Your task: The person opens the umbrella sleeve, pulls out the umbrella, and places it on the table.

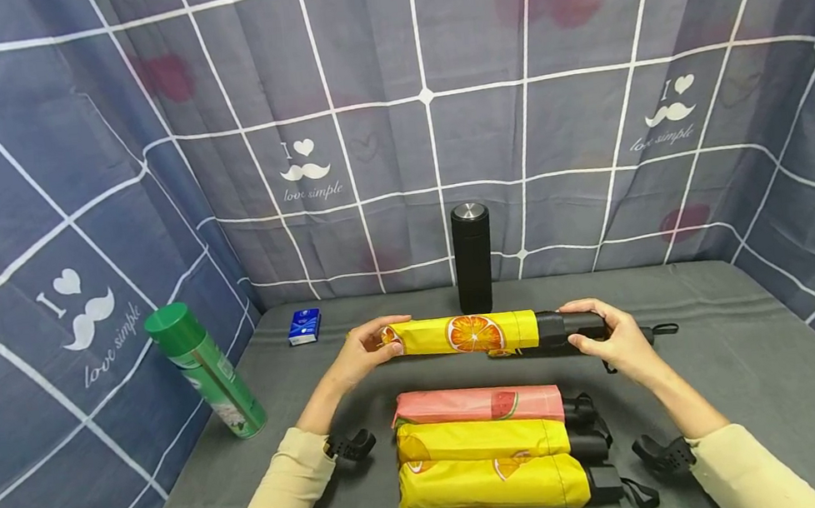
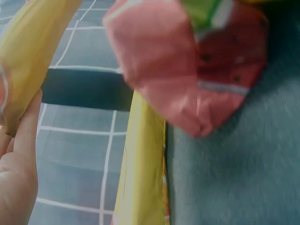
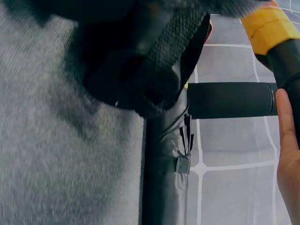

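Both hands hold up a folded yellow umbrella (image 1: 425, 338) with an orange-slice print. My left hand (image 1: 364, 353) pinches its left end between thumb and fingers. At the other end, the black handle (image 1: 563, 326) is gripped by my right hand (image 1: 619, 339). Behind it lies another umbrella (image 1: 560, 349), mostly hidden in the head view; a yellow stretch (image 2: 143, 173) and a dark stretch (image 3: 166, 187) of it appear in the wrist views. Nearer to me, a pink umbrella with a watermelon print (image 1: 462, 404) lies beside a yellow umbrella (image 1: 474, 439) and another yellow umbrella (image 1: 472, 490), handles to the right.
A black flask (image 1: 474, 263) stands at the back, behind the raised umbrella. On the left are a green spray can (image 1: 213, 377) and a small blue packet (image 1: 304, 326). The grey table (image 1: 750, 349) meets a gridded cloth (image 1: 388, 147) at the back and sides.
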### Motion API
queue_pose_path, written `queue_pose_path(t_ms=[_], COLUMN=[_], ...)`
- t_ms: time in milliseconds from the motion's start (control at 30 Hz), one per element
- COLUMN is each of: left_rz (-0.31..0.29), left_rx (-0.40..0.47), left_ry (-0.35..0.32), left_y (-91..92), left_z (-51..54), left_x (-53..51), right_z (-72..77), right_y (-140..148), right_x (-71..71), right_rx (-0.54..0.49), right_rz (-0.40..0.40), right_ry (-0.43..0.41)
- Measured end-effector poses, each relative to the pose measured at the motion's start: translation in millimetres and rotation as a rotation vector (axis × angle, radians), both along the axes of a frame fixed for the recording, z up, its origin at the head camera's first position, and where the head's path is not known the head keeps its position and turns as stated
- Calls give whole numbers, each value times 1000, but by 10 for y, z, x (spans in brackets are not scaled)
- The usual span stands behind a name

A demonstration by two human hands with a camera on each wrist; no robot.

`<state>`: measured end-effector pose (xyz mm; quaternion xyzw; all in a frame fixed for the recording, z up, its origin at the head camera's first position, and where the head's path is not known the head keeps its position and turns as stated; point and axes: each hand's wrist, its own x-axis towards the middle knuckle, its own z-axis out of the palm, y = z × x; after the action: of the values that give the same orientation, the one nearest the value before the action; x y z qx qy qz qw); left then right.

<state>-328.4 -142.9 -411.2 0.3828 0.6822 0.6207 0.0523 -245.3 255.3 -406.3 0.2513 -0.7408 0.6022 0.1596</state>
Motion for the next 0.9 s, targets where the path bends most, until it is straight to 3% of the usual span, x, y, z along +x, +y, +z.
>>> queue_pose_path(t_ms=[133, 333, 700, 900], left_rz=[0, 9, 44, 76], left_rx=[-8, -11, 15, 30], left_ry=[11, -30, -32, -49], left_y=[-85, -223, -460, -558], left_z=[6, -9, -81, -122], left_x=[17, 41, 42, 53], right_z=[-46, -148, -17, -174], right_y=[78, 247, 410, 578], right_x=[-7, -19, 184, 120], right_rx=[12, 43, 80, 90], right_rz=[-29, -62, -106, -104], right_ry=[6, 40, 39, 36])
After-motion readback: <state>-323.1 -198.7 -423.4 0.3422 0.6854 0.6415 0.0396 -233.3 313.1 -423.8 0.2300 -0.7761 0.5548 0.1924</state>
